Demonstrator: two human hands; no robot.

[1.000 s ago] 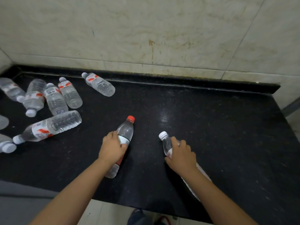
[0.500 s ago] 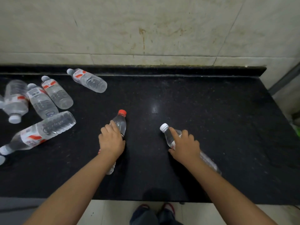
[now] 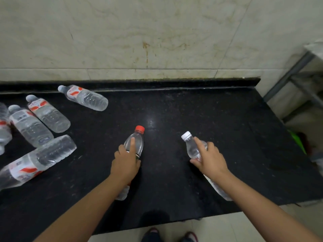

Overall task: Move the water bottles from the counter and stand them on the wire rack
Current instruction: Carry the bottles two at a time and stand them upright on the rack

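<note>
**Mid-counter: a bottle gripped in each hand, ready to lift**

Centre frame, the left hand (image 3: 125, 165) wraps the red-cap bottle (image 3: 135, 145), fingers curled round its body and the forefinger laid straight along the shoulder toward the cap. Right of it, the right hand (image 3: 208, 160) holds the white-cap bottle (image 3: 191, 147) just below the neck, thumb on one side and fingers curled over the other. Both bottles lie or tilt low over the counter (image 3: 209, 119), caps pointing to the wall; whether either has left the surface cannot be told.

To do this step well, I would tighten each grip at the label band, where the thin plastic gives least, then lift and turn the caps upward on the way, so each base comes down flat. The base should span several wires, or the bottle may tip.

At left frame, five more bottles (image 3: 52, 117) lie on their sides, some touching. The counter is black speckled stone, glossy, with a low raised lip against the stained pale wall (image 3: 157, 32). At the right edge, past the counter's end, grey metal bars (image 3: 286, 77) show, likely the rack; its shelf is not clearly seen. Shoes (image 3: 153, 234) show on the tiled floor at bottom.
</note>
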